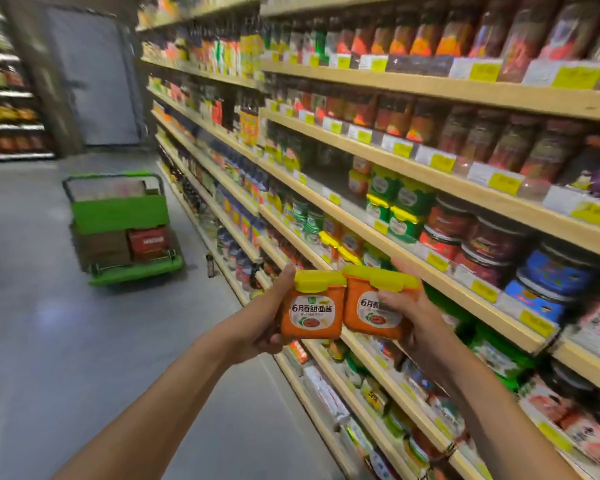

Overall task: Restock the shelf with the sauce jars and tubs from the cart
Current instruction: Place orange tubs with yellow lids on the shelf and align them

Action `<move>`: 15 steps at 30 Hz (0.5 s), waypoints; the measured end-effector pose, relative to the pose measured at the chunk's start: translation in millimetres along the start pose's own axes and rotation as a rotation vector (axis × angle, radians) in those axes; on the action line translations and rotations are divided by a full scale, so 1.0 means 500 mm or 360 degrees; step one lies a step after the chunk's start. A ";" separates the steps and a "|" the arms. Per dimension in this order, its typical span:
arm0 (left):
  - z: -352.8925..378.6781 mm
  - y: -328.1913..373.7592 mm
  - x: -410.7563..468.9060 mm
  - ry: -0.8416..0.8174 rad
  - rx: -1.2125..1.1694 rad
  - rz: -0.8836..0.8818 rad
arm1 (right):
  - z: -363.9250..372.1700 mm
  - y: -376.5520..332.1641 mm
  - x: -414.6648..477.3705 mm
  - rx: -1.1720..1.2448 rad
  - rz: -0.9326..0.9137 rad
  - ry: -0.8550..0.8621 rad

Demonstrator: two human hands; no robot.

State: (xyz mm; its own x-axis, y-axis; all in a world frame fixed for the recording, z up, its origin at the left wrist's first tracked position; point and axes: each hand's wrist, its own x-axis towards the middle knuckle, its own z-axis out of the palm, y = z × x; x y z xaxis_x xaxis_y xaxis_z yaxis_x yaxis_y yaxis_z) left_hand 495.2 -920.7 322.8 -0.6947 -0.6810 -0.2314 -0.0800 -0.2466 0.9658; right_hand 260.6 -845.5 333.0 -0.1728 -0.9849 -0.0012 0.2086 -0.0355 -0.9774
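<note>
I hold two orange sauce tubs with yellow lids side by side in front of the shelves. My left hand (267,317) grips the left tub (311,308) from its left side. My right hand (411,313) grips the right tub (374,306), fingers curled over its front and lid. Both tubs hover level with a wooden shelf board (440,271) that carries similar orange and green tubs (404,209) and dark jars. The green cart (122,226) stands back on the left of the aisle with boxes in it.
Long wooden shelves full of sauce bottles and jars run along the right. A dark gap (326,164) shows on the shelf left of the green tubs. A small bottle (209,266) stands on the grey floor by the shelf base. A grey door is at the aisle's end.
</note>
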 end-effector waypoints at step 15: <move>-0.236 0.078 0.226 0.0368 0.0074 0.0032 | 0.042 0.048 0.416 0.0065 0.0140 -0.0381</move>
State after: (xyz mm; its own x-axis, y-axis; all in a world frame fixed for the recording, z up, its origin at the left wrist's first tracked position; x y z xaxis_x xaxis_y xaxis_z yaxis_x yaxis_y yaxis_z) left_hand 497.9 -1088.4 320.4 -0.5147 -0.8266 -0.2277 -0.1046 -0.2030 0.9736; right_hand 250.0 -1054.8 313.9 0.0795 -0.9964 -0.0307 0.2522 0.0499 -0.9664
